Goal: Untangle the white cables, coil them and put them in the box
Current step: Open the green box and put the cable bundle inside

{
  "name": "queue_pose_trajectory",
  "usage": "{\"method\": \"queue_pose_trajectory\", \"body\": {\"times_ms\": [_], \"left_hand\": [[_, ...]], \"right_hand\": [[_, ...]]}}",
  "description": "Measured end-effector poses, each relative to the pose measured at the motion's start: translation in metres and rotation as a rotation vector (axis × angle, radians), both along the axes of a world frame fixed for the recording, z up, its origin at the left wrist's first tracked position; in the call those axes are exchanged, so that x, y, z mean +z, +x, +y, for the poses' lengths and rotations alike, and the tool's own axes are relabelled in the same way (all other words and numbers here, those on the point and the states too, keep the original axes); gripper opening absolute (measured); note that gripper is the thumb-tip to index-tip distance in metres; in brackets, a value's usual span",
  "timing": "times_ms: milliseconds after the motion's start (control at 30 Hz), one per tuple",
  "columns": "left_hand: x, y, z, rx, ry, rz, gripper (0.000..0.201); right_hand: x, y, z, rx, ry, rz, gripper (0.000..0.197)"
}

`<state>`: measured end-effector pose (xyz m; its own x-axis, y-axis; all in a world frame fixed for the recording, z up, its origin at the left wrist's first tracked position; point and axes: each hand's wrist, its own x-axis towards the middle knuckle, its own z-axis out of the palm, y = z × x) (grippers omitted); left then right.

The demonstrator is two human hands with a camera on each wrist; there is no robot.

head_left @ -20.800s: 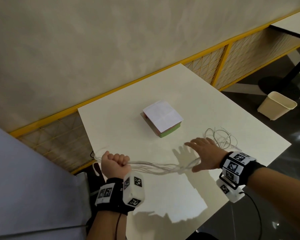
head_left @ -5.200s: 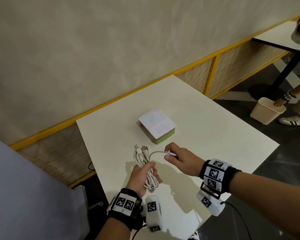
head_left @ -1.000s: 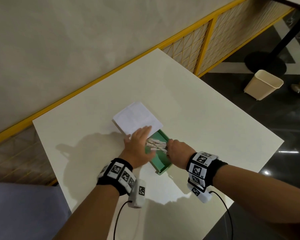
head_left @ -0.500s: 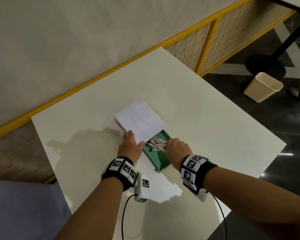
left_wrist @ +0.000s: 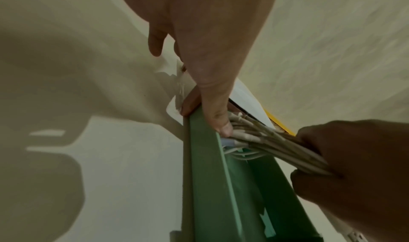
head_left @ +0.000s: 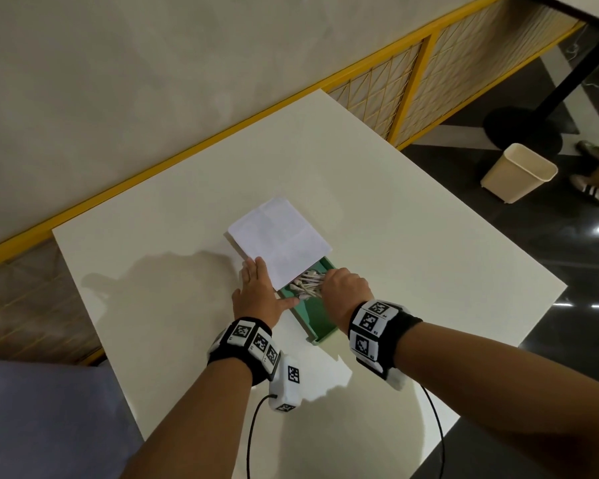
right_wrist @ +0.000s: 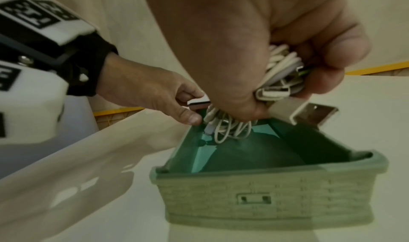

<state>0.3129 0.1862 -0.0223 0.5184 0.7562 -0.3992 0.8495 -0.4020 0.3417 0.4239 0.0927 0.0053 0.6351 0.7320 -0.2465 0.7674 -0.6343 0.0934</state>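
A green box (head_left: 320, 326) stands on the white table (head_left: 412, 243), its white lid (head_left: 279, 242) slid back so the near half is uncovered. My right hand (head_left: 329, 281) grips the coiled white cables (head_left: 306, 283) and holds the bundle in the box's opening against the lid's edge. The right wrist view shows the cables (right_wrist: 281, 67) clamped in my fist, a USB plug (right_wrist: 309, 113) sticking out, and loops hanging into the box (right_wrist: 265, 202). My left hand (head_left: 267, 288) pinches the lid's near-left corner (right_wrist: 198, 102), its thumb (left_wrist: 218, 121) on the box (left_wrist: 205, 175) rim beside the plugs (left_wrist: 245, 135).
The table's near and right edges drop to a dark floor. A beige bin (head_left: 517, 172) and someone's feet (head_left: 593, 191) are at the far right. A yellow mesh rail (head_left: 405, 81) and a plain wall run behind the table.
My left hand has slid off the lid's top to its near-left corner. My right hand has pushed the cable bundle a little further toward the lid.
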Motion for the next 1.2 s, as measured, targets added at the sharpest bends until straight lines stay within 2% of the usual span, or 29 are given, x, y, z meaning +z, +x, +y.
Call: {"method": "queue_pose_trajectory", "body": {"times_ms": [33,133,233,500,667,833,900,1033,1100,1200], "left_hand": [[0.0,0.0,0.0,-0.003,0.003,0.001,0.12],[0.0,-0.002,0.0,-0.002,0.003,0.004,0.12],[0.0,-0.001,-0.002,-0.002,-0.004,0.009,0.122],[0.005,0.0,-0.003,-0.036,-0.015,0.061,0.122],[0.007,0.001,-0.004,-0.043,-0.02,0.067,0.121],[0.008,0.001,-0.005,-0.044,-0.037,0.073,0.12],[0.009,0.002,-0.005,-0.044,-0.04,0.076,0.119],[0.009,0.002,-0.005,-0.05,-0.032,0.086,0.117],[0.009,0.002,-0.006,-0.059,-0.024,0.093,0.115],[0.006,0.001,-0.006,-0.067,-0.012,0.089,0.109]], "right_hand": [[0.003,-0.001,-0.001,0.0,-0.026,-0.015,0.028],[0.001,-0.002,-0.003,-0.036,-0.129,0.1,0.025],[0.001,-0.003,-0.008,-0.104,-0.066,0.126,0.019],[-0.017,-0.003,-0.008,-0.032,-0.08,0.175,0.043],[-0.028,-0.009,0.0,-0.062,-0.13,0.186,0.049],[-0.038,-0.005,0.0,-0.13,-0.042,0.26,0.048],[-0.042,-0.005,-0.002,-0.126,-0.006,0.281,0.055],[-0.047,-0.007,-0.006,-0.083,0.006,0.237,0.09],[-0.049,-0.007,-0.005,-0.046,-0.003,0.207,0.095],[-0.049,-0.006,0.002,-0.03,-0.035,0.184,0.092]]}}
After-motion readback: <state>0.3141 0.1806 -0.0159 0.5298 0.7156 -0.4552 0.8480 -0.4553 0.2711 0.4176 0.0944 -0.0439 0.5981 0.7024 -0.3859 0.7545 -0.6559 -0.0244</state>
